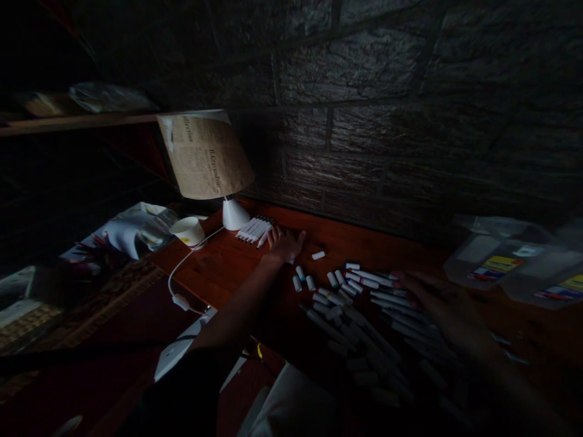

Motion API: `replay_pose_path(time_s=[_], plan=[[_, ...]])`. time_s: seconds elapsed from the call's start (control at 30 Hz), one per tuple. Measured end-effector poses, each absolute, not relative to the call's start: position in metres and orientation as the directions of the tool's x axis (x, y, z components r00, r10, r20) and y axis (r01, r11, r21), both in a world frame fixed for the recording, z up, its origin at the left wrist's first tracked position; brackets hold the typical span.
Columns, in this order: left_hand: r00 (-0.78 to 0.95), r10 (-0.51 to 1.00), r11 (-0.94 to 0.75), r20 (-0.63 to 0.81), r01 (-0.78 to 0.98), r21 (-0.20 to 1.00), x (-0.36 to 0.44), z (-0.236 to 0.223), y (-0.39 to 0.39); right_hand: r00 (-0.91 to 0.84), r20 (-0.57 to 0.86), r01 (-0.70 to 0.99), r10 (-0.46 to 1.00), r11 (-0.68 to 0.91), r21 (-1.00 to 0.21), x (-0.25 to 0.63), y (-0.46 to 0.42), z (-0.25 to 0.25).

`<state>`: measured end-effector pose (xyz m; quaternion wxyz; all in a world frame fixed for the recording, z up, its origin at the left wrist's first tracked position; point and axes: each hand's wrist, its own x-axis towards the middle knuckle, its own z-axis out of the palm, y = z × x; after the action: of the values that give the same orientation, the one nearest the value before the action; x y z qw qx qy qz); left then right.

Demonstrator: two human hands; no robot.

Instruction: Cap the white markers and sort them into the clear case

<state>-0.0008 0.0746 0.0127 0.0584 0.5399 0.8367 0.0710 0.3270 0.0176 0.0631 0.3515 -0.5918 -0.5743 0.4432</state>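
1. Left hand (286, 245): fingers spread beside slim white markers (253, 229), rowed on the reddish-brown wooden table (207, 267).
2. Right hand (439, 297): at loose white cylindrical markers (392, 299); cannot tell whether the fingers grasp one.

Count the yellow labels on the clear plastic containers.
2: the left label, to the right of the right hand; the right label, at the picture's right edge. More may be hidden.

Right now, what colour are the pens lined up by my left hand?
The pens are white with dark ends, seen best in the head view.
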Motion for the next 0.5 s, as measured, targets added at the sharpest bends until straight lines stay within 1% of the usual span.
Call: replay_pose_path(time_s=[0.1,0.23,0.4,0.5], plan=[[-0.465,0.885,0.461,-0.036,0.862,0.208,-0.0054,0.0143,0.0757,-0.065,-0.097,0.377,0.993,-0.066,-0.924,0.3270,0.0175,0.0631],[-0.473,0.880,0.468,-0.040,0.851,0.239,-0.0050,0.0173,0.0739,-0.070,-0.092,0.441,0.993,-0.051,-0.896,0.3271,0.0172,0.0649],[-0.475,0.879,0.470,-0.041,0.849,0.244,-0.0041,0.0174,0.0730,-0.059,-0.084,0.397,0.995,-0.054,-0.916,0.3260,0.0172,0.0660],[-0.464,0.885,0.460,-0.041,0.856,0.236,-0.0068,0.0166,0.0744,-0.063,-0.100,0.401,0.993,-0.067,-0.914,0.3266,0.0184,0.0631]])
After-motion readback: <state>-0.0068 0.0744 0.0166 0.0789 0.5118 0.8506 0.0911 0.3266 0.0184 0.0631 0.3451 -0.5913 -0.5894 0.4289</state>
